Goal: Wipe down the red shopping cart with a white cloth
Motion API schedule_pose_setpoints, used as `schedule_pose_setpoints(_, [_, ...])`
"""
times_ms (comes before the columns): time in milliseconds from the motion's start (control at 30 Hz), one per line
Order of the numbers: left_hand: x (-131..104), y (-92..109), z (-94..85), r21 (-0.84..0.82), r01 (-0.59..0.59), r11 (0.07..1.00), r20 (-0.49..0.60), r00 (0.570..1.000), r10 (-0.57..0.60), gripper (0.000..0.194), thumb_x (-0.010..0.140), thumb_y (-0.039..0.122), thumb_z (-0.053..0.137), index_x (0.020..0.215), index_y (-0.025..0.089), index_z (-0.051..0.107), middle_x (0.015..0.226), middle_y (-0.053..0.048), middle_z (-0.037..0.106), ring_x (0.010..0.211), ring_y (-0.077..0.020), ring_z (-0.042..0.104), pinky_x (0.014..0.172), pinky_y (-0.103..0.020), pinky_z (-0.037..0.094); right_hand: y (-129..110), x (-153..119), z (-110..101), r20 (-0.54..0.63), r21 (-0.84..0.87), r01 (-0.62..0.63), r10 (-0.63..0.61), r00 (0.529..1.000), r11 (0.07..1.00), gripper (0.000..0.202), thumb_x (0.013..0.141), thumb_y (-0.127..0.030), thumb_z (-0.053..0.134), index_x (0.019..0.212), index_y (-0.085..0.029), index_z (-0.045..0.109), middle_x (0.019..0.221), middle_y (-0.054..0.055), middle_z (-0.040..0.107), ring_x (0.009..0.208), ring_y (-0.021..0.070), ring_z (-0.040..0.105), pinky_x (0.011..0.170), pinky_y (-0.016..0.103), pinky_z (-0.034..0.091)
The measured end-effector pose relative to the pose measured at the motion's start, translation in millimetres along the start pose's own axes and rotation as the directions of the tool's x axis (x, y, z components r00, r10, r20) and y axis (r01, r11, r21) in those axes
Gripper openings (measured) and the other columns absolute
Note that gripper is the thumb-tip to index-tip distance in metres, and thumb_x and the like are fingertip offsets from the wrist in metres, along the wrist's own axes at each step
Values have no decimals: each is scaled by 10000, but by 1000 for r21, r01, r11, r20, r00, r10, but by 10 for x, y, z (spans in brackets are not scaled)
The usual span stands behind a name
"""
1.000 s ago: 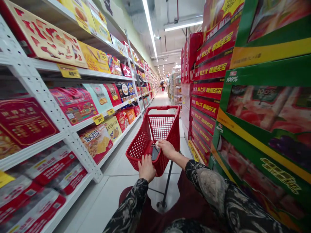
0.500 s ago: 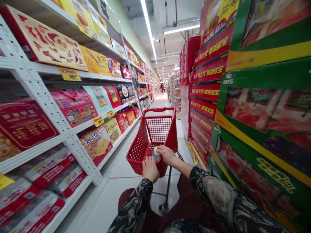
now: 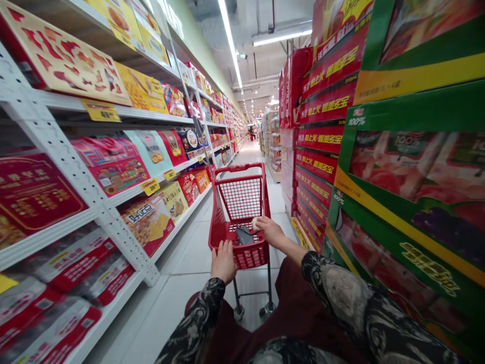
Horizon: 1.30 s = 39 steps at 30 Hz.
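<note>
A red plastic shopping cart [image 3: 239, 197] stands in front of me in the aisle. My left hand [image 3: 223, 261] rests at the near left corner of its basket, fingers bent over the rim. At the near right side, my right hand [image 3: 268, 230] has its fingers closed on a small white wad [image 3: 255, 224], which looks like tissue. A dark grey flat object [image 3: 244, 235] lies inside the basket between my hands.
White shelves [image 3: 127, 194] with boxed goods line the left. Stacked red cartons [image 3: 322, 136] and green juice boxes [image 3: 409, 116] rise close on the right. The tiled aisle [image 3: 248, 151] runs ahead between them.
The cart has swung round to point straighter ahead. My left hand has shifted slightly left, and my right hand has moved right and up with the white wad. The grey object shows more.
</note>
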State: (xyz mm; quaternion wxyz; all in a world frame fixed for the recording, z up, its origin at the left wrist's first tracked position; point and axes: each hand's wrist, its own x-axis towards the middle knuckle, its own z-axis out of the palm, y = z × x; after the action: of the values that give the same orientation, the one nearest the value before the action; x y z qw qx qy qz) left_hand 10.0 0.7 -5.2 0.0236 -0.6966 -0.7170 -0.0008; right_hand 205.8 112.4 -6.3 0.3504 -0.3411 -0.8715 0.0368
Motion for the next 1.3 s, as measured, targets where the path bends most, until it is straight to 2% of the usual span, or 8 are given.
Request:
schedule_pose_setpoints(133, [20, 139, 8, 7, -19, 1000, 1, 1000, 19, 711, 720, 213, 436, 1396, 87, 255, 1480, -121, 272, 1376, -248, 193, 1105, -483, 161, -25, -84, -25, -9, 3, -5, 5, 1000, 1000, 210, 833, -63, 480, 874, -194, 639, 988, 30, 622, 1014, 144, 517, 1002, 320, 340])
schedule_pose_setpoints(267, [39, 196, -14, 13, -40, 999, 9, 999, 39, 681, 741, 213, 408, 1394, 86, 263, 1473, -127, 289, 1369, -248, 213, 1106, -488, 158, -93, -173, -49, 0, -2, -55, 55, 998, 998, 227, 839, -58, 454, 853, -191, 637, 1005, 27, 619, 1003, 141, 514, 987, 316, 356])
schedule_pose_setpoints(600, [23, 290, -84, 48, -4, 999, 39, 999, 2, 725, 728, 243, 452, 1403, 92, 234, 1481, -138, 265, 1373, -272, 195, 1094, -486, 185, -373, -267, -13, 56, -85, -149, 154, 986, 985, 243, 840, -72, 458, 969, -200, 619, 1102, 47, 596, 1073, 161, 476, 963, 293, 361])
schedule_pose_setpoints(800, [-1, 252, -65, 38, -27, 999, 38, 999, 25, 735, 723, 254, 457, 1407, 101, 234, 1489, -123, 250, 1380, -263, 172, 1105, -472, 164, -462, -221, -56, 97, -143, -206, 221, 970, 968, 207, 868, -125, 454, 971, -203, 615, 1057, 52, 604, 1022, 162, 502, 892, 274, 391])
schedule_pose_setpoints(1000, [-8, 217, -67, 29, -34, 999, 38, 999, 33, 750, 711, 261, 469, 1405, 98, 238, 1489, -122, 251, 1382, -255, 170, 1109, -468, 154, -504, -173, -31, 130, -180, -237, 262, 956, 955, 203, 871, -136, 450, 973, -194, 616, 1058, 52, 606, 1037, 171, 493, 887, 273, 387])
schedule_pose_setpoints(1300, [-24, 175, -117, 31, -53, 998, 74, 996, 50, 778, 692, 259, 480, 1411, 111, 222, 1503, -114, 211, 1393, -248, 124, 1116, -476, 122, -605, -151, 7, 131, -173, -166, 190, 973, 971, 209, 886, -161, 438, 1007, -186, 607, 1102, 71, 592, 1051, 182, 486, 906, 298, 391])
